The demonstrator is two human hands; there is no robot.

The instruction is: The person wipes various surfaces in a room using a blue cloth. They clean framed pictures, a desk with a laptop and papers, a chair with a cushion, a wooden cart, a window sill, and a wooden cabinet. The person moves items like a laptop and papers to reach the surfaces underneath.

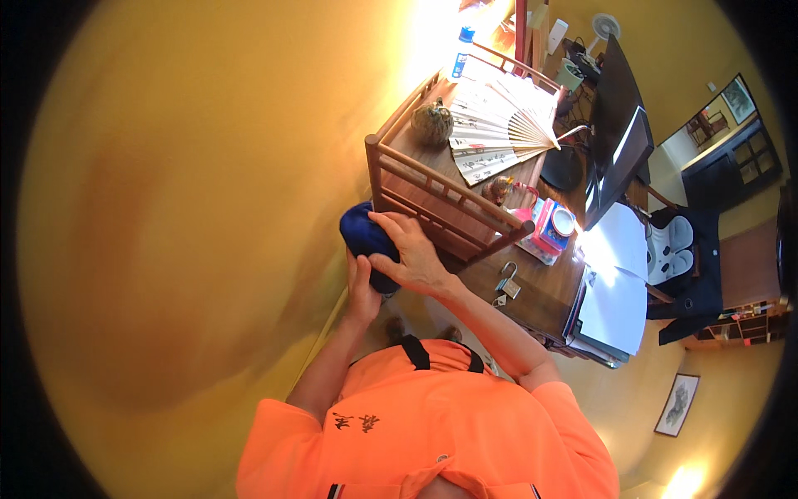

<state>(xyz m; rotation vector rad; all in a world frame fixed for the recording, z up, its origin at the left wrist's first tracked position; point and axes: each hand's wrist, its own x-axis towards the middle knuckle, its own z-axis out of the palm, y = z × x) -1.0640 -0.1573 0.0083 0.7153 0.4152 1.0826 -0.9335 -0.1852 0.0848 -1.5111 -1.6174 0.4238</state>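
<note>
Both my hands are on a dark blue, rounded, soft-looking bundle, beside the corner of a brown wooden rack with rails. My left hand holds it from below, with the fingers pointing up along its near side. From the right, my right hand lies over it, fingers curved around the top and thumb pressed near the left fingertips. The exact kind of the bundle does not show, and part of it is hidden by my hands.
The rack holds a spread white folding fan, a round mottled pot-like thing and a blue-capped bottle. A padlock, a pink-and-blue tub, papers and a monitor are to the right. A yellow wall stands close left.
</note>
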